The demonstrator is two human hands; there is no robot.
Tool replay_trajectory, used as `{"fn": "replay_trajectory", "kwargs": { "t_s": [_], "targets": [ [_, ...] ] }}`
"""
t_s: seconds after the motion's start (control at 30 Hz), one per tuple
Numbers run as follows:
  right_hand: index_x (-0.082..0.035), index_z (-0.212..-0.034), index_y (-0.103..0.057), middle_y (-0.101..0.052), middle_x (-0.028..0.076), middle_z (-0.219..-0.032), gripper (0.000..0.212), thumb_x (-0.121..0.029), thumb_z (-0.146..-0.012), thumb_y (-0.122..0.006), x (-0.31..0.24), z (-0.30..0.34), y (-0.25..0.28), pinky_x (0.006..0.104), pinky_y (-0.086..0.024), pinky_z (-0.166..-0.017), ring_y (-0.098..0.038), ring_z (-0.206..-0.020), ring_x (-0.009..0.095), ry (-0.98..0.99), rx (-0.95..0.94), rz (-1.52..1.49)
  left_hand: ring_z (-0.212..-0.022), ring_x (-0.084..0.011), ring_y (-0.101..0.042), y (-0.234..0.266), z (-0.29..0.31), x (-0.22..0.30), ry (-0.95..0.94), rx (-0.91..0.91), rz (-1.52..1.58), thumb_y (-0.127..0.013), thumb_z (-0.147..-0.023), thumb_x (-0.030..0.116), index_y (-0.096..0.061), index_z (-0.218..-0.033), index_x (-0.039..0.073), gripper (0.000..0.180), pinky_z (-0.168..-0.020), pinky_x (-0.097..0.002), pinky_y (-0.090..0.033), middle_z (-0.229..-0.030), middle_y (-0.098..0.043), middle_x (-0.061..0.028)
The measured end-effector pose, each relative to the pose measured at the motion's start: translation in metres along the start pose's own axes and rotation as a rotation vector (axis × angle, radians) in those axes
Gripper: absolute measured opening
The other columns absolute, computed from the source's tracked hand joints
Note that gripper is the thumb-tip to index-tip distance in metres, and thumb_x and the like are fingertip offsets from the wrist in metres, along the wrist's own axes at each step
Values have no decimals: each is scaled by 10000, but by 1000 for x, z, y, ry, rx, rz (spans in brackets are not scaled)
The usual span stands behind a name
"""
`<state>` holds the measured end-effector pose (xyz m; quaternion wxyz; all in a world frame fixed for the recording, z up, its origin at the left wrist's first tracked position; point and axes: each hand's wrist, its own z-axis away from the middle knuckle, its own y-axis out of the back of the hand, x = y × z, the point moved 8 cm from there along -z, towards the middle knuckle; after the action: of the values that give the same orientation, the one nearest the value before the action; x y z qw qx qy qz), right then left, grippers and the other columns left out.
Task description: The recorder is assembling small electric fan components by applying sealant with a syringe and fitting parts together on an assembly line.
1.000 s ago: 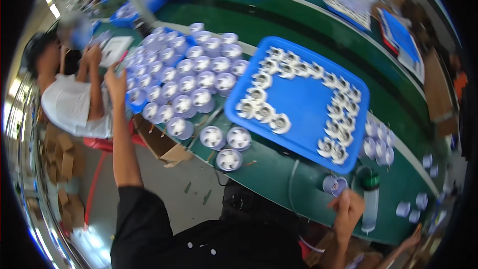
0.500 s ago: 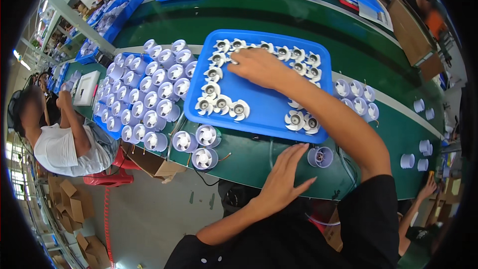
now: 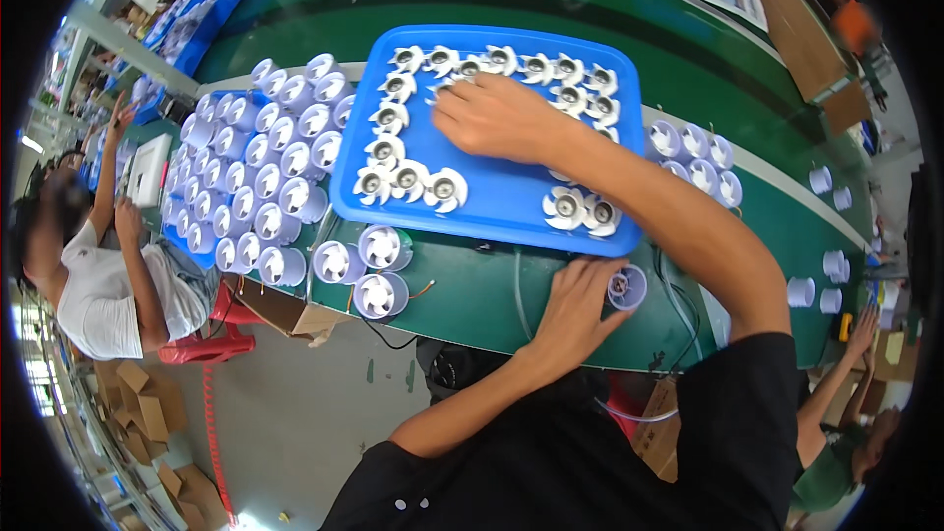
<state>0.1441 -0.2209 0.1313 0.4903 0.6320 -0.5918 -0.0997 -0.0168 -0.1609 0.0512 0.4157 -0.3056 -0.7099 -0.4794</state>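
Note:
My right hand (image 3: 497,118) reaches over the blue tray (image 3: 492,224) with its fingers curled down. A white fan wheel (image 3: 440,91) shows at the fingertips, mostly hidden by them. More white fan wheels with dark round hubs, such as one fan wheel (image 3: 444,188), lie along the tray's edges. At the table's near edge, my left hand (image 3: 573,313) grips the left side of a pale purple round fan housing (image 3: 634,288), its thumb and fingers around it. That housing stands with its open end up, and no wheel shows inside.
Left of the tray stand many purple housings with white wheels (image 3: 298,197), some in a blue tray. Three more fans (image 3: 381,295) sit near the front edge. Further housings (image 3: 701,175) are to the right. A co-worker in a white shirt (image 3: 113,295) sits at the left.
My left hand has moved from open beside the housing to gripping it. My right hand has pulled slightly nearer over the tray, a fan wheel at its fingertips. The view has shifted.

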Motion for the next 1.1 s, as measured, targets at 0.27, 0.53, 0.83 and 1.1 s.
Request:
{"fn": "replay_trajectory", "kwargs": {
  "t_s": [0.27, 0.53, 0.83, 1.1],
  "targets": [
    [9, -870, -670, -593, 42, -832, 216, -108, -689, -655, -46, 81, 127, 251, -440, -569, -575, -750, 162, 177, 117, -15, -1236, -306, -529, 41, 43, 5, 34, 36, 217, -834, -720, 98, -519, -1240, 46, 610, -1047, -391, -414, -1286, -583, -136],
    [-7, -917, -677, -674, 66, -837, 117, -18, -815, -735, -56, 182, 158, 265, -497, -644, -631, -705, 145, -1429, 40, -994, -1165, -355, -558, 41, 32, 2, 64, 3, 152, -830, -699, 81, -566, -1257, 33, 620, -996, -430, -444, -1245, -609, -148],
    [-14, -1001, -626, -650, 41, -832, 131, -94, -911, -678, -135, 219, 133, 246, -473, -637, -592, -722, 88, -1881, 79, -1157, -1238, -346, -534, 22, 31, -6, 116, -175, 59, -798, -696, 39, -587, -1214, 30, 559, -1073, -469, -373, -1274, -613, -133],
    [-23, -1003, -690, -626, 81, -784, 121, -75, -894, -676, -122, 216, 155, 262, -438, -564, -574, -636, 118, -1787, 36, -979, -1310, -344, -485, 24, 27, -3, -119, -151, -279, -856, -668, 145, -569, -1257, 39, 664, -1120, -572, -264, -1261, -620, -116]
  ]
}}
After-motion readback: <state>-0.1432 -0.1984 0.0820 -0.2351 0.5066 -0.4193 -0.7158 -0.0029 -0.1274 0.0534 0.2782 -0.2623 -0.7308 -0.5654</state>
